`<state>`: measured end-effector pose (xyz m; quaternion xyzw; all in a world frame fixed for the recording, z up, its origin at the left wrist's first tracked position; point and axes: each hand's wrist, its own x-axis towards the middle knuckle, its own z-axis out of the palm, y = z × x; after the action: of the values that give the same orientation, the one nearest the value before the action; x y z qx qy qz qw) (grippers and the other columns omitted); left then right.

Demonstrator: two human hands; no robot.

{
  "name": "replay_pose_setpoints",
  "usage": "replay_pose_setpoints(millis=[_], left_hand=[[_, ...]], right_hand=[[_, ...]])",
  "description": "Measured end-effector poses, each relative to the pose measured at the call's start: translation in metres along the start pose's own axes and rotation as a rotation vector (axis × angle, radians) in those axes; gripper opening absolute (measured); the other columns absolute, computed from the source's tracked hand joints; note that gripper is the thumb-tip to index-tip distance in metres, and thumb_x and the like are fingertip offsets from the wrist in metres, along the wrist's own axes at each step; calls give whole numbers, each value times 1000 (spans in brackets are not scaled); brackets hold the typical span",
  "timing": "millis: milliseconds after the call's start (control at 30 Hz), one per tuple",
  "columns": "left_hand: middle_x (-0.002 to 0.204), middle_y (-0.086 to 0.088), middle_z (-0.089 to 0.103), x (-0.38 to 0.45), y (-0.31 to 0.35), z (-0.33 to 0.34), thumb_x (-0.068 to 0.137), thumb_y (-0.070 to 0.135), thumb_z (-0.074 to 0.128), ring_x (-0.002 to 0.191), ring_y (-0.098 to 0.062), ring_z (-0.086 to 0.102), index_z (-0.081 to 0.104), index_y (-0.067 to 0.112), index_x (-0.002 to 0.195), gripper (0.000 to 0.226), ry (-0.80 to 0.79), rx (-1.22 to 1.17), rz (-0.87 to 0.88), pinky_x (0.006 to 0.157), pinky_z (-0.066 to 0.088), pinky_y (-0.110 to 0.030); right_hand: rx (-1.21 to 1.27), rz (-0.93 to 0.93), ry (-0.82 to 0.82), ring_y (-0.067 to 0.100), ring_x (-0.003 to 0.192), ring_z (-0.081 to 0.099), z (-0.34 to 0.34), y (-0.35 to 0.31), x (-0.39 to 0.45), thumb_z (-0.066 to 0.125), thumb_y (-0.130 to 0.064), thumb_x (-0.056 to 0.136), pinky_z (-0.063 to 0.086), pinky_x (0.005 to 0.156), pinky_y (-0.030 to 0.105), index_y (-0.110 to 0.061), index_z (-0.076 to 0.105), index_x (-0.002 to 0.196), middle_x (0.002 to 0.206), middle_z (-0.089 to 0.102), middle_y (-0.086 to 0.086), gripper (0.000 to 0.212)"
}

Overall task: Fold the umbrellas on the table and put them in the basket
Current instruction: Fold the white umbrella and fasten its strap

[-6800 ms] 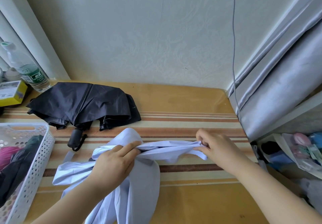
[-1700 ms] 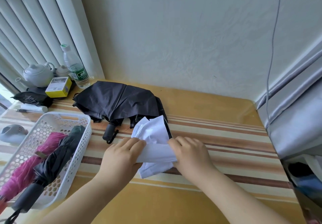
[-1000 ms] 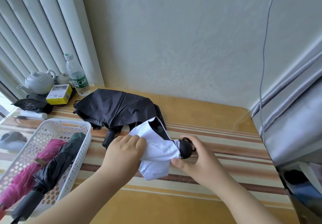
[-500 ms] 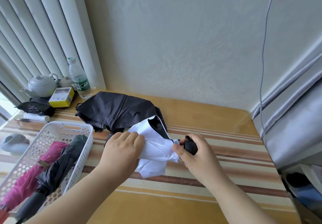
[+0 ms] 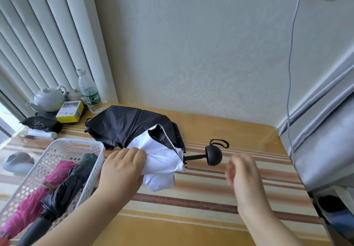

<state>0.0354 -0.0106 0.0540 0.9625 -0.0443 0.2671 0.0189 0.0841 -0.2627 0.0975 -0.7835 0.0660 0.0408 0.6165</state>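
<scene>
While the left hand (image 5: 122, 166) bunches the canopy of a white umbrella (image 5: 161, 161) in curled fingers, pressing it toward the striped table (image 5: 201, 194), the right hand (image 5: 242, 169) hangs blurred just right of the umbrella's round black handle (image 5: 213, 155), fingers loose and holding nothing. The handle juts out on its short shaft with a wrist loop behind it. An unfolded black umbrella (image 5: 126, 125) lies behind the white one, touching it. Left of the hands, a white perforated basket (image 5: 57, 150) holds a folded magenta umbrella (image 5: 38, 196) and a folded black umbrella (image 5: 70, 186). A water bottle (image 5: 89, 91) by the wall carries a green label whose writing is too small to read.
</scene>
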Motion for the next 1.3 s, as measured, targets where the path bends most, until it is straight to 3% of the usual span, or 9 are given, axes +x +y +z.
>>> replay_pose_setpoints(millis=[233, 400, 633, 800, 933, 1033, 1133, 1233, 1300], left_hand=[[56, -3, 46, 2, -2, 2, 60, -9, 38, 46, -24, 43, 58, 6, 63, 25, 60, 80, 146, 42, 37, -31], [56, -2, 43, 7, 9, 4, 59, -10, 55, 46, -23, 39, 57, 8, 63, 19, 92, 107, 233, 43, 34, -33], [54, -2, 40, 3, 7, 10, 55, -9, 31, 46, -20, 36, 53, 8, 59, 28, 105, 80, 191, 43, 32, -32], [54, -2, 42, 4, 7, 12, 56, -7, 26, 46, -22, 36, 57, 8, 61, 35, 47, 79, 217, 44, 33, -32], [60, 0, 52, 7, 4, 13, 45, 2, 61, 51, -24, 49, 60, 10, 70, 26, -98, 49, 214, 68, 49, -41], [87, 4, 64, 5, -3, 17, 30, 29, 89, 87, -22, 60, 60, 18, 98, 75, -292, -36, 192, 99, 38, -57], [119, 3, 56, 10, 0, 9, 53, 56, 79, 114, -20, 43, 49, 26, 120, 79, -222, -212, 12, 95, 42, -61], [92, 0, 56, 7, 20, -11, 73, 31, 75, 84, -18, 47, 52, 19, 100, 37, -9, -318, -296, 70, 47, -31], [82, 4, 57, 9, 37, -26, 84, 30, 68, 71, -12, 54, 51, 18, 96, 24, -255, -527, -645, 60, 44, -23]], right_hand=[[-921, -883, -115, 10, 108, 44, 10, -17, -14, 53, -67, 74, 38, 96, 25, -23, 49, 119, 115, 53, -7, 64], [-1179, -497, -677, 12, 107, 52, 33, -34, 5, 59, -65, 81, 46, 80, 30, -34, 30, 138, 132, 49, -13, 71], [-1124, -504, -642, 20, 74, 51, 45, -24, 6, 60, -47, 88, 35, 56, 29, -24, 57, 105, 80, 56, -7, 28], [-1176, -477, -661, 24, 86, 56, 48, -20, 8, 55, -44, 90, 42, 66, 34, -22, 42, 124, 100, 62, 0, 43], [-1197, -437, -701, 23, 78, 48, 48, -17, 7, 55, -49, 92, 38, 64, 35, -17, 44, 103, 89, 53, -1, 35], [-1199, -416, -669, 20, 63, 39, 48, -11, 10, 55, -46, 93, 26, 53, 32, -20, 31, 76, 71, 40, -2, 39], [-1141, -335, -613, 19, 62, 40, 44, -3, 17, 56, -42, 93, 25, 52, 31, -19, 34, 76, 69, 40, -2, 36], [-1107, -310, -545, 20, 69, 52, 41, 1, 22, 54, -41, 95, 34, 56, 30, -17, 44, 91, 76, 51, -2, 27], [-1084, -316, -475, 20, 71, 52, 42, 3, 21, 53, -42, 95, 34, 54, 28, -17, 42, 94, 75, 48, -5, 27]])
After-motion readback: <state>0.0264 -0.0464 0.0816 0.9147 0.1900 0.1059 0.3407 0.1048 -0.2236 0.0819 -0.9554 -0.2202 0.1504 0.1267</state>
